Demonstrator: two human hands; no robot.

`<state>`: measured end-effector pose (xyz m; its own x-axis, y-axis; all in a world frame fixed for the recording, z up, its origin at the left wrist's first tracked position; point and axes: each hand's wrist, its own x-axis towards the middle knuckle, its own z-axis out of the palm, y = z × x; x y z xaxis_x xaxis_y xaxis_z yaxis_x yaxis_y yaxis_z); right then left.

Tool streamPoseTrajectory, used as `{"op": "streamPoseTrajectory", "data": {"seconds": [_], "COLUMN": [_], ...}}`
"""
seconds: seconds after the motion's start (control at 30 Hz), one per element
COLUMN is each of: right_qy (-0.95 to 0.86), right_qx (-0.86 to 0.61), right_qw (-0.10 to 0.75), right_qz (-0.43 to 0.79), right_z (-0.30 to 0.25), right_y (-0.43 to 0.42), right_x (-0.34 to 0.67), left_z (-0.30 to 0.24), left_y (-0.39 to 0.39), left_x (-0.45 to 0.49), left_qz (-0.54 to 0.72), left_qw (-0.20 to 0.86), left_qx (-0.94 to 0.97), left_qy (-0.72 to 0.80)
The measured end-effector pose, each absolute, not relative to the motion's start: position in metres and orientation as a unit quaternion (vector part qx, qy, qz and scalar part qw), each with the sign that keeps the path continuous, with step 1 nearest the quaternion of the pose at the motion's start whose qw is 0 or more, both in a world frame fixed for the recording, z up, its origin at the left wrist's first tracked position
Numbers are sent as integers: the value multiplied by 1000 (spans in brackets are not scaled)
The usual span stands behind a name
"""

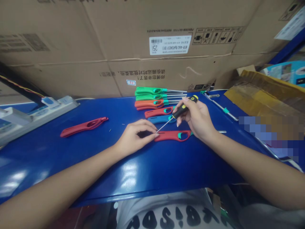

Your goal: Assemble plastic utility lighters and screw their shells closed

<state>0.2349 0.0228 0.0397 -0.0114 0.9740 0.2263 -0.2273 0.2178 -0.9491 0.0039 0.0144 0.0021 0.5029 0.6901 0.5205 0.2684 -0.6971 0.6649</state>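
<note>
My right hand is closed round a black and yellow screwdriver, whose thin shaft slants down to the left end of a red lighter body lying on the blue table. My left hand pinches that left end, fingertips right at the screwdriver tip; a screw, if any, is too small to see. The lighter has a green trigger and a metal tube poking out behind my right wrist.
A row of green, orange, red and blue lighters lies just behind my hands. A separate red shell lies to the left, a white power strip further left. Metal rods lie right. Cardboard boxes wall the back.
</note>
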Motion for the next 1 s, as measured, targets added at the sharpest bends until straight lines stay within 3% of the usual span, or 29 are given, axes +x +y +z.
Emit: {"op": "streamPoseTrajectory", "data": {"seconds": [0.2, 0.43, 0.67, 1.0], "right_qy": [-617, -766, -862, -812], "right_qx": [-344, -305, -270, -288], "right_qw": [546, 515, 340, 467], "right_qz": [451, 234, 262, 200], "right_z": [53, 71, 88, 65], "right_y": [13, 1, 3, 6], "right_x": [232, 217, 215, 220], "left_z": [4, 3, 3, 7], "left_y": [13, 10, 10, 14], "left_x": [4, 5, 5, -1], "left_qz": [395, 404, 402, 314], "left_qw": [250, 254, 252, 200], "left_qx": [839, 835, 838, 888], "left_qy": [279, 274, 269, 270]}}
